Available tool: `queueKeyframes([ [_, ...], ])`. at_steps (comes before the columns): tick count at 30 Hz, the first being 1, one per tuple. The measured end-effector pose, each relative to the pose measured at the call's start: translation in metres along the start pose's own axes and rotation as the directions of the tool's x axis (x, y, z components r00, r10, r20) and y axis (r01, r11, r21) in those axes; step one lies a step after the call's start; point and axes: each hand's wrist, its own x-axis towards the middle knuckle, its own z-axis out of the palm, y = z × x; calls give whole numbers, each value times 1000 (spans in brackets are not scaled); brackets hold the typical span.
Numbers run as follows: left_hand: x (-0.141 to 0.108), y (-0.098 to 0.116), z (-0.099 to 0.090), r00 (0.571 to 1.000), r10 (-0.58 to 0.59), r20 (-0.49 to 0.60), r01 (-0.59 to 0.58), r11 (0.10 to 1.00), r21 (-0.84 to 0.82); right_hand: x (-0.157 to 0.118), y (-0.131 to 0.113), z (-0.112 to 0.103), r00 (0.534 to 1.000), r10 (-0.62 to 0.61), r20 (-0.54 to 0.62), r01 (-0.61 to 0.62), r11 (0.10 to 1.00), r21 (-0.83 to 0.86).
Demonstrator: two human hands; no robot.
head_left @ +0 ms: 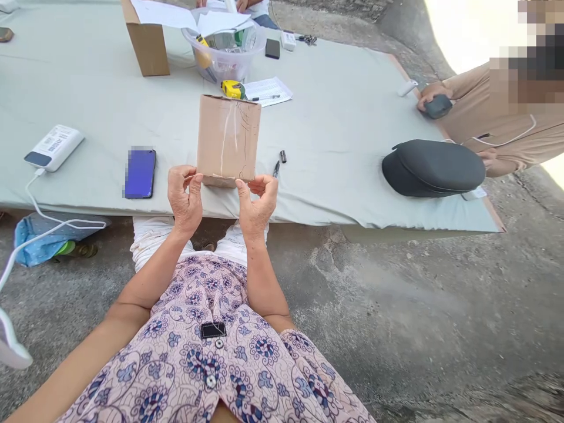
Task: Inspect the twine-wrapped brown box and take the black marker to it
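Observation:
A small brown cardboard box (227,138) is between my two hands at the near edge of the table. My left hand (185,197) pinches its lower left corner, thumb on the face toward me. At the lower right corner my right hand (258,202) grips the box the same way. Pen scribbles mark the upper right of the box's face, and a pale streak runs down its middle. Just right of the box lie an uncapped black marker (276,169) and its cap (282,157). Left of my left hand lies a phone (140,174) with a blue screen.
A white power bank (54,148) with a cable lies at left. Behind the box are a yellow tape measure (233,89), a paper sheet (269,91), a clear plastic basin (229,61) and another cardboard box (152,50). A black case (434,167) sits at right, beside another person (480,111).

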Motion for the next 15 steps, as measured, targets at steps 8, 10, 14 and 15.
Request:
queueKeyframes([
  [8, 4, 2, -4, 998, -64, 1, 64, 998, -10, 3, 0, 0, 997, -65, -51, 68, 995, 74],
  [10, 4, 1, -5, 997, -79, 5, 79, 997, -18, 3, 0, 1, 994, -87, -64, 92, 993, 73],
  [14, 4, 2, -6, 998, -61, 21, 61, 998, 18, 3, 0, 2, 989, -127, -82, 133, 988, 82],
  [15, 3, 3, -6, 998, -57, 23, 57, 998, 29, 2, 0, 3, 988, -131, -79, 138, 986, 89],
])
